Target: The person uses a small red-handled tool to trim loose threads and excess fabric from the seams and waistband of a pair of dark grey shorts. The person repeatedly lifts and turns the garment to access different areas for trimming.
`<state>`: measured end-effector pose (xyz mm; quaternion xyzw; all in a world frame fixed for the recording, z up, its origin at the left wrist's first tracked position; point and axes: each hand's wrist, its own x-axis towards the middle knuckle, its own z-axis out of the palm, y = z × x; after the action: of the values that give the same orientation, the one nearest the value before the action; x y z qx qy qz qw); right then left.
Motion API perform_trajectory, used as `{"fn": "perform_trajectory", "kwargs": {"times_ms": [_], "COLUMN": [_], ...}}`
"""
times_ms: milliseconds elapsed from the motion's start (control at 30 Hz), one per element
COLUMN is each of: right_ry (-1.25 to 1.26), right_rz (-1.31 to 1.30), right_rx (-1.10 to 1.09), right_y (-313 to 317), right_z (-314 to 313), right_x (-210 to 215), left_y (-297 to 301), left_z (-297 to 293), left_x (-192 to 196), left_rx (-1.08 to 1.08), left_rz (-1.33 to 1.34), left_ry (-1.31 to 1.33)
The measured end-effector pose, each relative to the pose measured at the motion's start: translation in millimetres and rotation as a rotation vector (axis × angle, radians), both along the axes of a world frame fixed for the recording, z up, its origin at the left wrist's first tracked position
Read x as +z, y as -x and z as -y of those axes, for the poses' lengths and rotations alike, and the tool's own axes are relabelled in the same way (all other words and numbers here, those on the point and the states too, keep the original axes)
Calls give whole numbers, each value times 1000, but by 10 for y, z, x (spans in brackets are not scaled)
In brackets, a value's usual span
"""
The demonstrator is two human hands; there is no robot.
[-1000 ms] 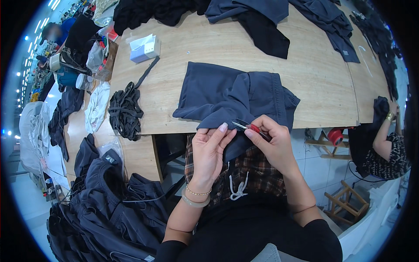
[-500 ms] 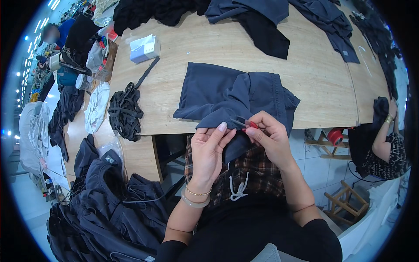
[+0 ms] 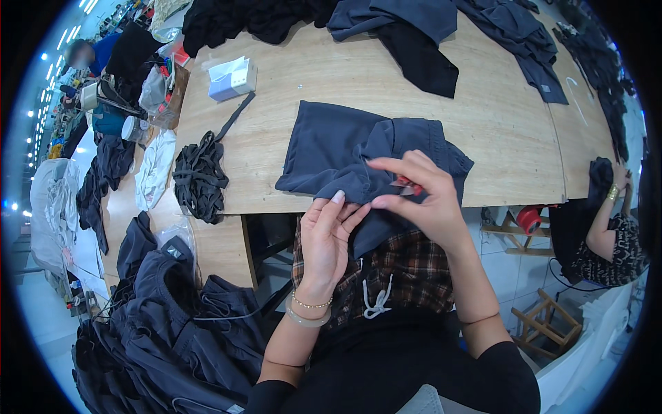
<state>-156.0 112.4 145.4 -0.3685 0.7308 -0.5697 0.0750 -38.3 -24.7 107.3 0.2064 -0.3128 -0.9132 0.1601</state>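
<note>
A dark blue-grey garment [image 3: 338, 141] lies folded across the table's front edge, with a stitched gathered band on its right side and a part hanging down over my lap. My left hand [image 3: 327, 238] pinches its near edge between thumb and fingers. Just to the right, my right hand [image 3: 431, 200] keeps small red-handled thread snips [image 3: 408, 185] tucked against the palm under curled fingers. The thumb and forefinger of that hand are spread apart, the thumb close to the pinched cloth. The snips' blades are mostly hidden.
On the wooden table [image 3: 269, 152] are a tissue box [image 3: 233, 78], a coiled dark strap [image 3: 200, 169] and more dark garments [image 3: 393, 27] at the back. A dark clothing pile [image 3: 165, 324] fills the lower left. Another person's arm [image 3: 603, 224] reaches in at right, above a wooden stool [image 3: 545, 323].
My right hand has opened its thumb and forefinger and drawn the snips back into the palm, away from the cloth. The left hand stays nearly in place on the garment.
</note>
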Motion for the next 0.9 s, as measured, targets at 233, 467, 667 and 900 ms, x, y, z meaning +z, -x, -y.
{"fn": "perform_trajectory", "kwargs": {"times_ms": [233, 467, 667, 900], "right_ry": [72, 290, 4, 26], "right_rz": [-149, 306, -76, -45], "right_rx": [13, -302, 41, 34], "right_y": [50, 248, 49, 7], "right_z": [169, 47, 148, 147], "right_x": [-71, -44, -181, -24], "left_y": [1, 8, 30, -15], "left_z": [8, 15, 6, 62], "left_x": [-29, 25, 32, -58], "left_rx": [11, 24, 22, 0], "left_rz": [16, 40, 47, 37], "left_ry": [1, 21, 30, 7]}}
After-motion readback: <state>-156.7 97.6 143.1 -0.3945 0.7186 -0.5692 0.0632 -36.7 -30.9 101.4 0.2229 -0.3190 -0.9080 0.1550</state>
